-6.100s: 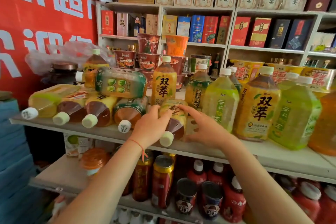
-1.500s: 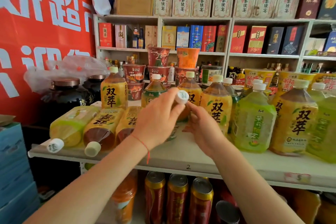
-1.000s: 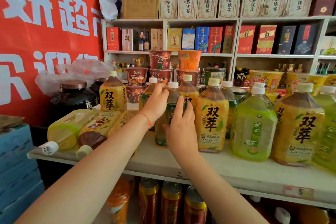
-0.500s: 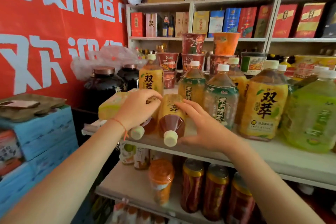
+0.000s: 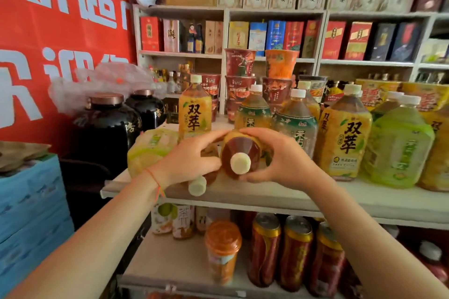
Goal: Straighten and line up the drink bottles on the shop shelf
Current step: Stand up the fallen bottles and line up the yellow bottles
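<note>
Taking the shelf (image 5: 279, 195) as the landmark: at its left end a pale green bottle (image 5: 150, 150) lies on its side, and behind that, off the shelf's left edge, stand two dark jars (image 5: 107, 126). Next along the shelf, the left hand (image 5: 189, 160) is spread over a second lying bottle (image 5: 198, 184), of which little shows but the white cap poking past the shelf's front edge; whether the palm presses on it is hard to tell. The fingers of that hand reach right to touch the tea bottle (image 5: 239, 155), which lies on its side near the shelf's front with its cap pointing at the camera. The right hand (image 5: 285, 160) cups this same bottle from the other side, thumb beneath and fingers over the top, so both hands grip it between them. Behind the hands, further back on the shelf, an upright yellow bottle (image 5: 194, 114) stands alone. To the right of the hands, upright bottles fill the shelf: two green-labelled ones (image 5: 295, 124), then a large yellow one (image 5: 345, 138), then a light green one (image 5: 401, 148)
</note>
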`<move>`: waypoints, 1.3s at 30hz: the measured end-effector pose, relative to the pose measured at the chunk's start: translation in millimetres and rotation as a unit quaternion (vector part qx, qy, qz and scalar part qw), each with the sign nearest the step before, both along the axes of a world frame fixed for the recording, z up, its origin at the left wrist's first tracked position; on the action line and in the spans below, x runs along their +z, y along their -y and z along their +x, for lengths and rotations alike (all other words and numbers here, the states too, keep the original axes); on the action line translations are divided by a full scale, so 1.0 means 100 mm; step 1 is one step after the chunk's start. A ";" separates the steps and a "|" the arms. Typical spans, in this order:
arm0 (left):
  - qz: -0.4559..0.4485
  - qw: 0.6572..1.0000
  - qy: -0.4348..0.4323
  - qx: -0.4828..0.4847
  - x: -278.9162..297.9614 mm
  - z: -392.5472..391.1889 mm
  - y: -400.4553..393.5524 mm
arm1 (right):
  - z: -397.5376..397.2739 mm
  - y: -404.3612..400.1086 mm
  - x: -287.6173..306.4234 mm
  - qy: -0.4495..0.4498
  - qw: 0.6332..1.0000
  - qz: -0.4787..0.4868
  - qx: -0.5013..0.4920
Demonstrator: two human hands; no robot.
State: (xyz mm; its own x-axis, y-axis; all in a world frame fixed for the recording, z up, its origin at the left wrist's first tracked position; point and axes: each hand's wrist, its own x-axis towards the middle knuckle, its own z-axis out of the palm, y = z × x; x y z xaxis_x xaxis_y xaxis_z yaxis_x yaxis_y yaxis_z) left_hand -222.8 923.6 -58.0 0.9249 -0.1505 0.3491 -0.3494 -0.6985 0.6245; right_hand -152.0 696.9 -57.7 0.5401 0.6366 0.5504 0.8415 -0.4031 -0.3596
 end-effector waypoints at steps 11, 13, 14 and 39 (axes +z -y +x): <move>-0.137 0.982 0.117 0.060 0.25 0.43 0.29 | 0.16 -0.55 0.28 -0.175 0.944 0.252 -0.124; -0.122 0.982 0.123 0.071 0.30 0.54 0.31 | 0.21 -0.63 0.33 -0.197 0.931 0.273 -0.140; -0.108 0.984 0.121 0.073 0.33 0.59 0.31 | 0.23 -0.65 0.35 -0.191 0.931 0.273 -0.149; 0.159 0.979 0.020 0.128 0.06 -0.05 -0.65 | -0.19 -0.86 -0.11 0.015 0.985 -0.171 -0.027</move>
